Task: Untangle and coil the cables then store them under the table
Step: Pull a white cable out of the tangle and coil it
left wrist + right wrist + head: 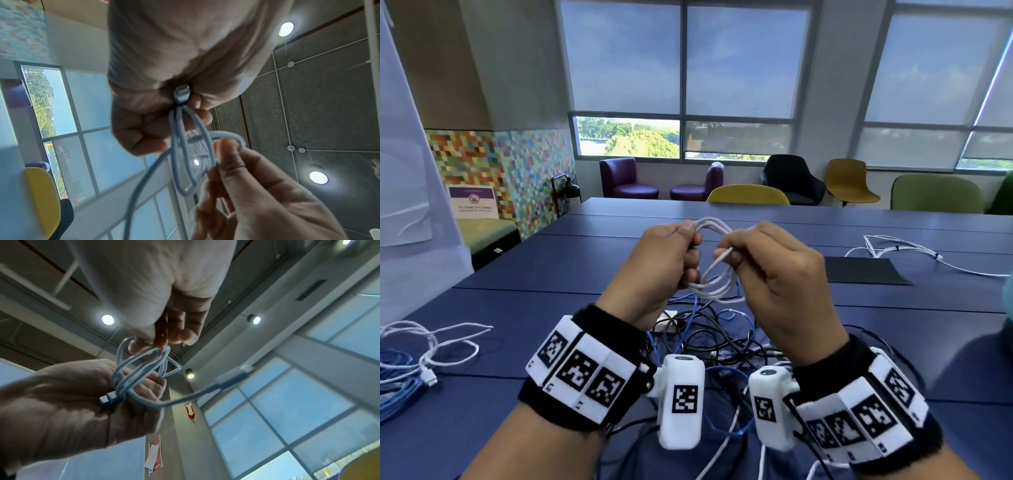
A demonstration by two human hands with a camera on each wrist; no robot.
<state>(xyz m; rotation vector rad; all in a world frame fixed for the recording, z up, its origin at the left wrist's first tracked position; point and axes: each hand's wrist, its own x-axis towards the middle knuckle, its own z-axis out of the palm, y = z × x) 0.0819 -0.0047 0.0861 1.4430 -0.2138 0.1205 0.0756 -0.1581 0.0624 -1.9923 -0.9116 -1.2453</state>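
Loops of the white cable (717,270) hung between your two hands, held up over the blue table (551,274) and directly above the tangle of black and blue cables (715,339) that still lay on it. Your left hand (659,270) was closed in a fist around one side of the bundle; the left wrist view showed one connector (182,95) clamped at the base of those fingers, with the strands running out from it. Your right hand (774,274) pinched the opposite side of the loops between thumb and fingertips, its other fingers curled in behind.

What the next wrap turned on was the free end. In the right wrist view the tail left the bundle near your left palm and swung out away from both hands, ending in the second connector (236,378), which dangled unheld. The coil's long axis ran roughly from one hand to the other, so I judged the tail had to be carried across that axis, around the waist of the loops. Your right hand was the nearer and freer one for that, while the left anchored the coil.

Two other cable bundles lay well apart: white and blue cables (410,359) at the table's left edge, a loose white cable (914,251) at far right.
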